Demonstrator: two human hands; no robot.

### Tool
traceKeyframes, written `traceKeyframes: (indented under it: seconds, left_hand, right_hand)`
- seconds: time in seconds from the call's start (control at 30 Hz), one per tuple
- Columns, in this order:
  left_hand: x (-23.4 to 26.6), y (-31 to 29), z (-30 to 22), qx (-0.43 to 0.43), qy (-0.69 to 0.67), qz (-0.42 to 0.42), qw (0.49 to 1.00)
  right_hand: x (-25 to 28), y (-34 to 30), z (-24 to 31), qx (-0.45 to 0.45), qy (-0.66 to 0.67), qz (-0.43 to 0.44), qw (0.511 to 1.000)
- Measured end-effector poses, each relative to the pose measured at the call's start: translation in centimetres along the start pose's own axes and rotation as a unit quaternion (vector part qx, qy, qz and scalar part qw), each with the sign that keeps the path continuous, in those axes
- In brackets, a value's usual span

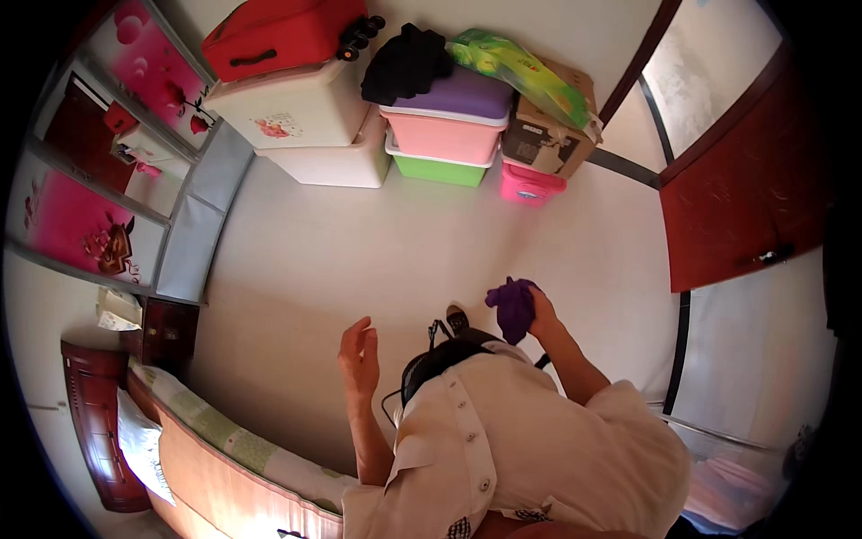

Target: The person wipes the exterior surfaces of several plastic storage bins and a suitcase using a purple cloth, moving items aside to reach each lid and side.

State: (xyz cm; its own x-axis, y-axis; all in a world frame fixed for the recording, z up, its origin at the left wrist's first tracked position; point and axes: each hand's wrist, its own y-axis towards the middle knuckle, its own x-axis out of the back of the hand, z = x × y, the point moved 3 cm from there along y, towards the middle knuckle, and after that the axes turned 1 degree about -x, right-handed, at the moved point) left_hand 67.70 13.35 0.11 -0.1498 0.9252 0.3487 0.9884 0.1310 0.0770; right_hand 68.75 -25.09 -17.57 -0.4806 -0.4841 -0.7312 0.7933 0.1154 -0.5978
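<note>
One purple cloth [514, 308] is bunched up in our right hand [543, 313], deep in colour and softly creased, with a small corner poking out at the left and a rounded tail drooping at the bottom. We have it in front of our body, above the pale floor [431, 242] and to the right of a dark shoe [457, 318]. Our right hand grips its right side; the forearm slants forward and inward from a pale sleeve [628, 422]. Our left hand [359, 350] is raised well apart from it, gripping nothing, fingers loosely bent and pointing forward.
</note>
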Motion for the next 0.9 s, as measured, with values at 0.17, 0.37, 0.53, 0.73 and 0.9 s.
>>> traceKeyframes:
  seconds: [0.17, 0.37, 0.53, 0.73, 0.9]
  left_hand:
    - [1.2, 8.2, -0.3, 0.049, 0.03, -0.026, 0.998]
    - [2.5, 15.4, 2.4, 0.104, 0.009, -0.077, 0.992]
    - [5.1, 25.0, 4.1, 0.084, 0.007, -0.048, 0.995]
    - [8.0, 37.3, 4.0, 0.055, 0.006, 0.022, 0.998]
    - [7.8, 44.9, 4.4, 0.005, 0.0, 0.074, 0.997]
  right_hand:
    - [-10.7, 9.7, 2.1, -0.041, -0.018, -0.028, 0.999]
    - [-24.9, 17.6, 2.1, -0.028, -0.104, 0.04, 0.993]
    - [-30.8, 23.5, 0.6, -0.032, -0.115, 0.038, 0.992]
    - [-35.6, 28.4, 1.2, 0.002, -0.102, -0.02, 0.995]
    - [-41.8, 31.4, 1.5, 0.034, -0.146, -0.039, 0.988]
